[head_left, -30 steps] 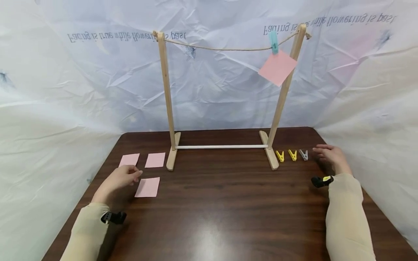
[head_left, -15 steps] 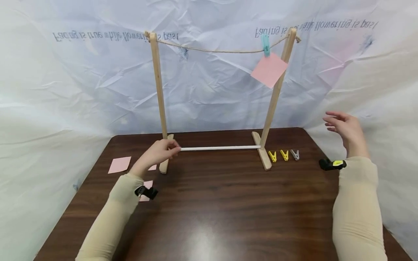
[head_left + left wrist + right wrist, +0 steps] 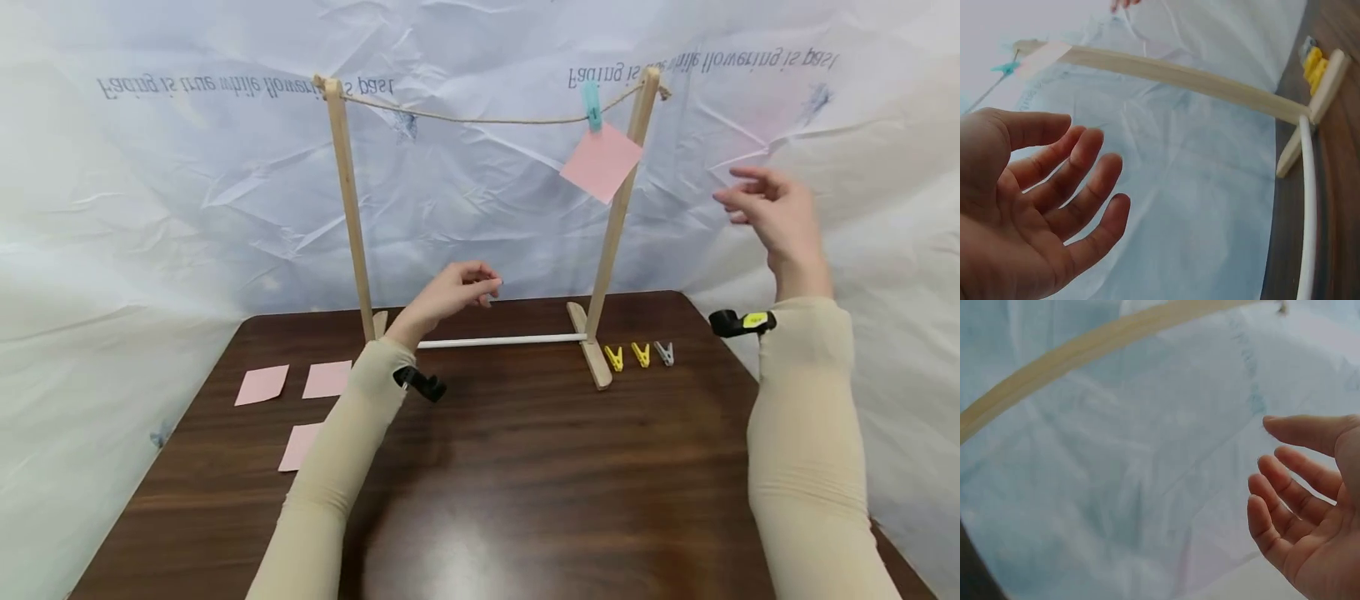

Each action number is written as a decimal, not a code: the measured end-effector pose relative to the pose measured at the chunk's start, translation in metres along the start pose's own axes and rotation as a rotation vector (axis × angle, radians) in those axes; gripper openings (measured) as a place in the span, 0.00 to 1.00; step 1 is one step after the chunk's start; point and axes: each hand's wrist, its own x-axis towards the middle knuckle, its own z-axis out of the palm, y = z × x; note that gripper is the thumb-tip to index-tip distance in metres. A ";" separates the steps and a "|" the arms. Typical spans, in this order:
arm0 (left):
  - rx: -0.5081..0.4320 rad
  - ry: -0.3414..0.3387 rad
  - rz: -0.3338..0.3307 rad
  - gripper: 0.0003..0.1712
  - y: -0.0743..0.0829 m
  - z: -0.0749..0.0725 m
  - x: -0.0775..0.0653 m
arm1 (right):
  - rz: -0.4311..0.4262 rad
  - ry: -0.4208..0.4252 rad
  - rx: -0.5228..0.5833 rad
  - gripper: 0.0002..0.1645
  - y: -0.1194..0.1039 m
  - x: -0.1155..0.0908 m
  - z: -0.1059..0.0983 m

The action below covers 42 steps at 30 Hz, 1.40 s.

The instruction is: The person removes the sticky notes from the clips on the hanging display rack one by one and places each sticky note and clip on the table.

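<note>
In the head view a pink paper square [image 3: 602,163] hangs by one corner from the rope [image 3: 480,122], pinned by a teal clothespin [image 3: 592,107] near the right post. My left hand [image 3: 452,293] is raised between the posts, above the white crossbar [image 3: 502,341]; the left wrist view shows its fingers loosely bent around nothing. To the right of the hanging paper, my right hand [image 3: 780,218] is in the air, apart from it. Its relaxed fingers [image 3: 1291,494] hold nothing in the right wrist view.
Several pink squares [image 3: 262,385] lie on the table's left side, one partly behind the left sleeve. By the wooden stand's right foot [image 3: 589,346] are two yellow clothespins [image 3: 641,355] and a grey clothespin [image 3: 664,353]. A pale sheet [image 3: 465,217] backs the dark table [image 3: 525,467].
My left hand has gone from above the pink squares up and right to between the posts. My right hand has risen from beside the grey clothespin to the hanging paper's height.
</note>
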 end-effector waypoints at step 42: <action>-0.410 0.305 0.117 0.09 0.088 0.074 0.128 | -0.199 -0.352 -0.412 0.22 -0.129 0.056 0.110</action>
